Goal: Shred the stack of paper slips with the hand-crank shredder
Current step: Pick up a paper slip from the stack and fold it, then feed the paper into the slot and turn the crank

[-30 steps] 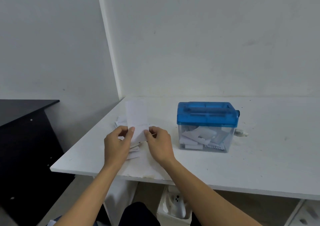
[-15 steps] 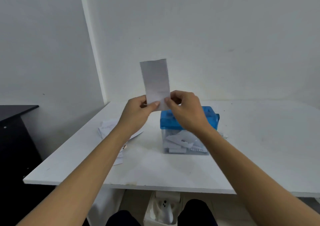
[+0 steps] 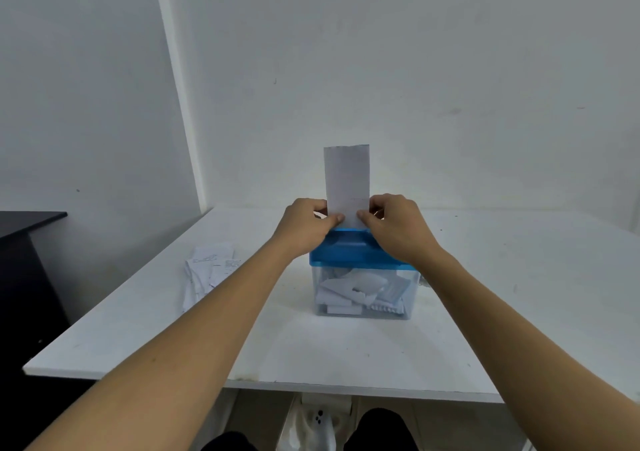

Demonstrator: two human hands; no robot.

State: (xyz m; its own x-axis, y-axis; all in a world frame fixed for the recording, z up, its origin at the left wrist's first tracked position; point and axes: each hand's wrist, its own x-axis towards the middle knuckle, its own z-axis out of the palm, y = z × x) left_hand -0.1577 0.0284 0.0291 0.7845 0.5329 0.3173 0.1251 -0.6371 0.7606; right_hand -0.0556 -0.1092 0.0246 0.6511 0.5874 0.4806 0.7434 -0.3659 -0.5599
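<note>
Head view: left hand [image 3: 304, 226] and right hand [image 3: 394, 224] are pinching one upright paper slip [image 3: 347, 182] by its lower corners, fingers curled, over the blue-topped shredder [image 3: 360, 270] standing mid-desk [image 3: 346, 353]. Remaining slips [image 3: 207, 272] are lying to its left.

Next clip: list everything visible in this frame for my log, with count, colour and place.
paper slip: one, white, upright over the shredder's top
shredder: one, blue lid on a clear bin, middle of the table
paper scraps: several, white, inside the clear bin
stack of slips: one loose pile, white with print, on the table left of the shredder
table: one, white, against the wall
cabinet: one, black, far left
white object: one, under the table, unclear what
left hand: pinches the slip's lower left edge
right hand: pinches the slip's lower right edge
</note>
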